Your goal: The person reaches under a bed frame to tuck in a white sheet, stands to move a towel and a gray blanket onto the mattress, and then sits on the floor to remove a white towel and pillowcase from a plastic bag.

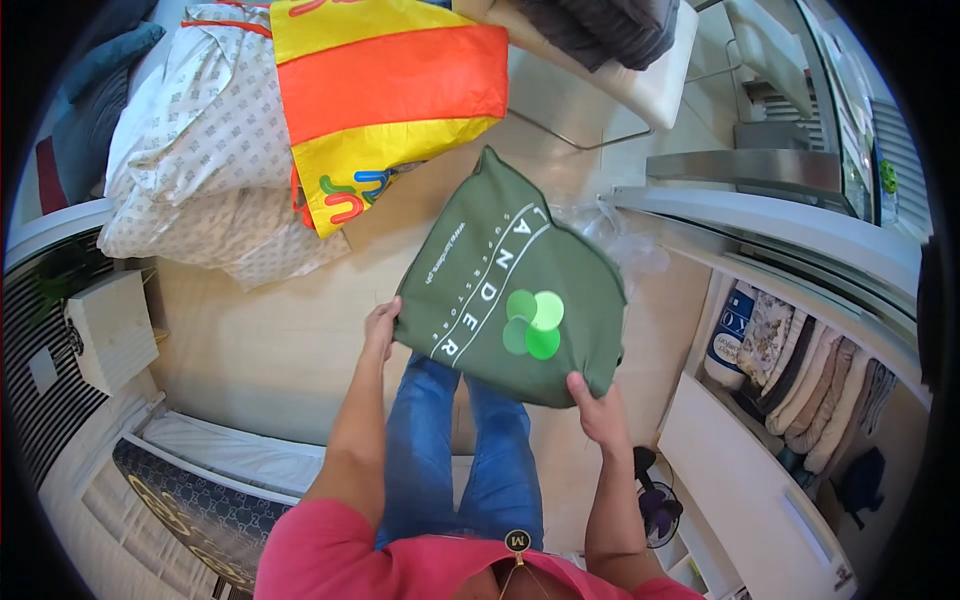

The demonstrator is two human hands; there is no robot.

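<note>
A dark green fabric bag [480, 300] is held out in front of me, printed with white lettering and a cluster of lighter green circles. My left hand [384, 324] grips its left corner. At the lower right corner, my right hand [600, 409] pinches the edge, thumb on top. The bag looks fairly flat but slightly bulged; whether anything is inside, I cannot tell. Beyond it on the left lies a large yellow and red bag [390, 82], against a heap of white patterned fabric [217, 150]. A crumpled clear plastic bag [641, 251] is partly hidden behind the green bag's right side.
At the top stands a cream chair [660, 94] on a metal frame, with dark folded fabric [607, 30] on its seat. To the right, an open cabinet holds several folded textiles [814, 382]. A small fan [660, 510] stands at lower right, a white box [112, 334] at left.
</note>
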